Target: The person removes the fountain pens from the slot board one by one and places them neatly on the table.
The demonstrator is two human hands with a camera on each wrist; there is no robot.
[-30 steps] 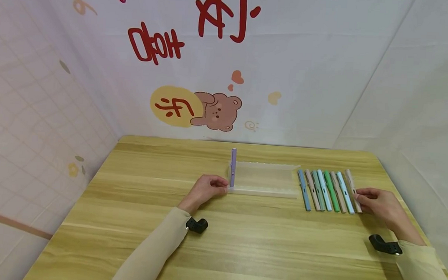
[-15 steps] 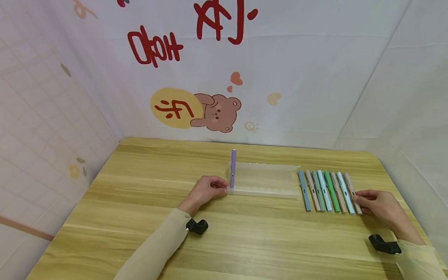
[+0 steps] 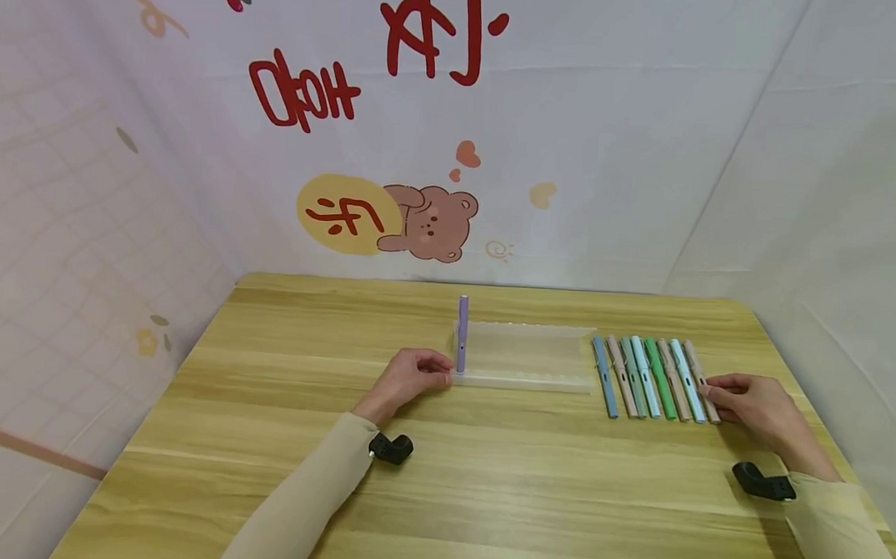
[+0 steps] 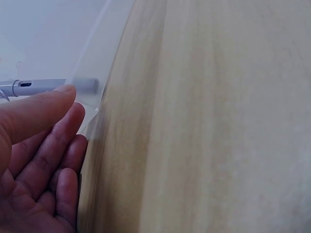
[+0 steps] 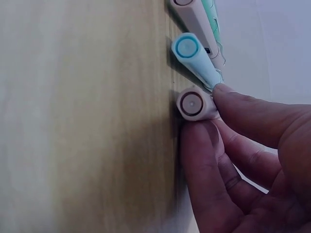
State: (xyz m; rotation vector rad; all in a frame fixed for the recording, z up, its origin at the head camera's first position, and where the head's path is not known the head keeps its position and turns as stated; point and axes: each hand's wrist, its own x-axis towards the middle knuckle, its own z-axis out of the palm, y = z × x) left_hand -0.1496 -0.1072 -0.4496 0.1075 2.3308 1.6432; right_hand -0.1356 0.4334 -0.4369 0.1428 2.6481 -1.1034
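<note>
My left hand is at the left front corner of a clear plastic pen rack. In the left wrist view its thumb lies on the rack's edge, fingers curled beneath. One purple pen stands upright in the rack's left end. Far right, my right hand pinches a beige-pink pen between thumb and fingers. That pen lies at the right end of a row of several pens, beside a light blue pen. A green pen sits mid-row, and a darker blue pen ends the row at left.
The wooden table carries everything. A white printed cloth wall rises behind its far edge, with cloth on both sides too. A black wrist camera is on the left wrist, and another black camera on the right.
The beige-pink pen in my right hand has shifted left, its far end coming closer to the light blue pen. The left hand and the rack keep their places; the head view shifted slightly.
</note>
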